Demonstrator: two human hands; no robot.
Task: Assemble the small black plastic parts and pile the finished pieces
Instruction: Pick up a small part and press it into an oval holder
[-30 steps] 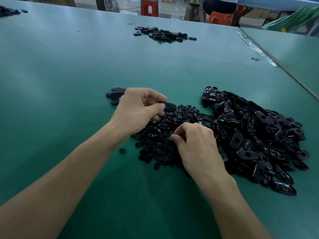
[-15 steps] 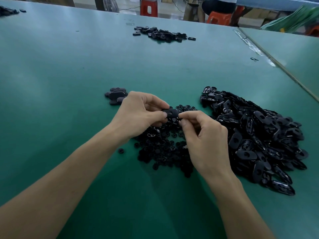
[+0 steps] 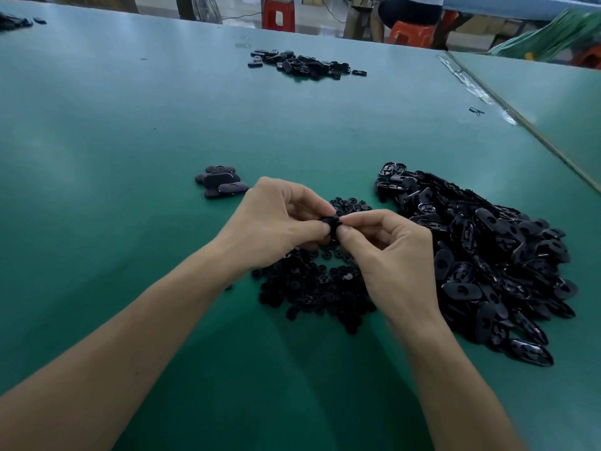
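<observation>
Two bare hands meet fingertip to fingertip at the middle of the frame.

The left hand [image 3: 276,224] sits at the end of a bare forearm that runs up from the lower left corner, its fingers curled and its thumb and forefinger pinching one side of a small black part [image 3: 329,222]. The right hand [image 3: 395,252], on a forearm from the lower right, shows its back to the camera and pinches the other side.

Beyond the far edge of the green table [image 3: 130,125] stand a red stool [image 3: 278,14] and, right of it, an orange stool [image 3: 410,33] under a seated person [image 3: 411,9].
</observation>
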